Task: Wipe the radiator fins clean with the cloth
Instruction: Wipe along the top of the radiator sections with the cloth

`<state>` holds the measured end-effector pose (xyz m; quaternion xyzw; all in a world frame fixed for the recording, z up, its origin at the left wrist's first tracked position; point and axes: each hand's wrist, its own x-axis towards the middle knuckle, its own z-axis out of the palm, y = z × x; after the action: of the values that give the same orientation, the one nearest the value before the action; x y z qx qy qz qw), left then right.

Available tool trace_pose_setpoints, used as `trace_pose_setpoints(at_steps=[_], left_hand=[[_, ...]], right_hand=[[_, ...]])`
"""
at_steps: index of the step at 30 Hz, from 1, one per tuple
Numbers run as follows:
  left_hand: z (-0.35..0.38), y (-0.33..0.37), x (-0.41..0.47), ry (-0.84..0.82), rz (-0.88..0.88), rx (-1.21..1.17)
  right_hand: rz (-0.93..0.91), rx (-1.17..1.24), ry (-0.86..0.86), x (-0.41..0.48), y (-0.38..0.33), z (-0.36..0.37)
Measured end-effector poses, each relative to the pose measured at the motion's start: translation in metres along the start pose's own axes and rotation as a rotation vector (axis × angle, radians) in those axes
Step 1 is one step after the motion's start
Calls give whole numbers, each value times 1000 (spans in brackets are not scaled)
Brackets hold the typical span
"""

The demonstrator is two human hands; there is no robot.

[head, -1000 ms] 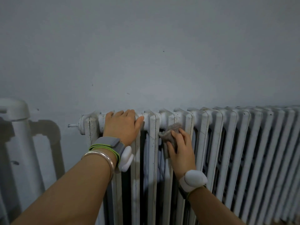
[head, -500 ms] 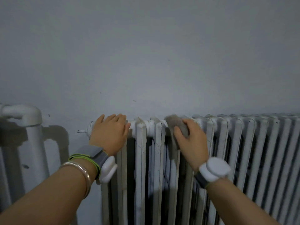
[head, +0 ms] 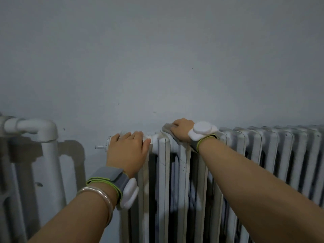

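gripping a crumpled grey cloth (head: 167, 128) in the right hand (head: 181, 131) atop ribbed white radiator fins (head: 164, 172), resting the left hand (head: 128, 149) flat on their end, smooth pipe elbow (head: 47, 130) beyond

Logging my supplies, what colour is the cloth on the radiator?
Grey-brown: the cloth, held by the right hand atop the radiator; head view.

White radiator (head: 164, 172), grey cloth (head: 167, 128), pale grey wall (head: 157, 58), white pipe (head: 47, 155); silver bangle (head: 98, 192), grey wristband (head: 108, 174) edged lime-green

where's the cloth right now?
Head view, centre-right: the cloth lies on top of the radiator under the right hand, just right of the left hand resting on its end.
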<state>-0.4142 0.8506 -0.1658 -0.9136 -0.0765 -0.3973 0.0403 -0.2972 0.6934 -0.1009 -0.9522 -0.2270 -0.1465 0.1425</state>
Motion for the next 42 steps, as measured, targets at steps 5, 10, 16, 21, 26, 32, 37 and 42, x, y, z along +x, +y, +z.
trace_pose_setpoints(at_steps=[5,10,16,21,26,32,37,42], left_hand=[[-1,0,-1,7,4,3],[-4,2,-2,-16,0,-16],[-5,2,-1,-21,-8,3],[-6,2,-1,-48,-6,13],[-14,6,-1,-126,-28,3],[-16,6,-1,-170,-36,1],[-16,6,-3,-159,-36,2],[-17,7,-3,-167,-45,-6]], right_hand=[[1,39,-49,-2,-4,-5],[-28,68,31,-12,-1,-4],[-68,126,132,-28,5,5],[-106,165,372,-44,10,28],[-202,262,616,-63,13,51],[-240,324,764,-90,19,76],[-183,438,732,-106,22,92],[-145,435,653,-118,25,112]])
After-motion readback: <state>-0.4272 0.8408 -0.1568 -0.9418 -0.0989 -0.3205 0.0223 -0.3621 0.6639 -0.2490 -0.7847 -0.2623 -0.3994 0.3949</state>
